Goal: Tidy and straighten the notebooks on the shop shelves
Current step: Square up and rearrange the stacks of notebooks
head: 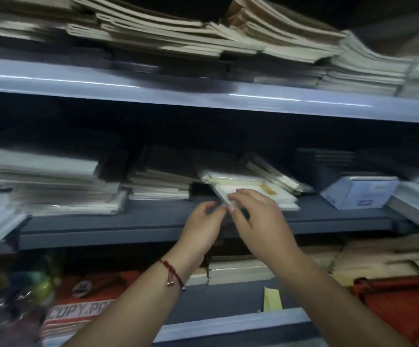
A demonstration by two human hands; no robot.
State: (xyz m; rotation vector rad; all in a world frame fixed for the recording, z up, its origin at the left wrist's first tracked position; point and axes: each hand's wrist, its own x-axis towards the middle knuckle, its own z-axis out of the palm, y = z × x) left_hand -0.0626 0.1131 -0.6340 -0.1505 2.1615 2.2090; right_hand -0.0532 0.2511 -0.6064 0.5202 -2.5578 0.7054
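Both hands pinch the wrapped notebook's near corner

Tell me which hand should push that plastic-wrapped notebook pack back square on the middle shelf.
Right, probably. The right hand already pinches the near corner of the wrapped pack and lies in line with it. The left hand only meets that corner with its fingertips from the side.

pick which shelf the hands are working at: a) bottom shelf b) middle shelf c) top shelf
b, both the left hand and the right hand hold the corner of a plastic-wrapped notebook lying on the middle shelf.
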